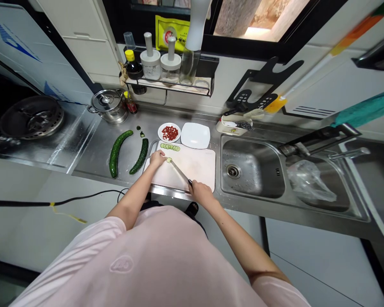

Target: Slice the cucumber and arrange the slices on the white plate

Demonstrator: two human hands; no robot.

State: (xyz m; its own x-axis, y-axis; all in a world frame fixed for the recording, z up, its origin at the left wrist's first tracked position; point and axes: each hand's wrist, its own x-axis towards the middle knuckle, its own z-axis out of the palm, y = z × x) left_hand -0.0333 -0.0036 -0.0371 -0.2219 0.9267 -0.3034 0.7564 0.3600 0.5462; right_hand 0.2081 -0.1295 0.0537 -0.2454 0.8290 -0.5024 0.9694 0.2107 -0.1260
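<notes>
My right hand [201, 191] is wrapped round the black handle of a kitchen knife [180, 173], its blade slanting up and left over the white cutting board [195, 166]. At the blade's tip is a round cucumber slice [169, 160]. The fingertips of my left hand [158, 158] are drawn together at that slice's left edge and seem to pinch it. A row of overlapping cucumber slices [170, 147] lies along the board's top edge. Left of the board are a cut cucumber [140, 156], a whole cucumber [115, 154] and small cut-off ends [142, 134].
Behind the board stand a plate of chopped red pieces [169, 132] and a white square plate [195, 135]. A steel pot [109, 105] is at back left, a frying pan [32, 117] farther left. The sink [252, 170] lies to the right, below a wall rack [169, 85] of jars.
</notes>
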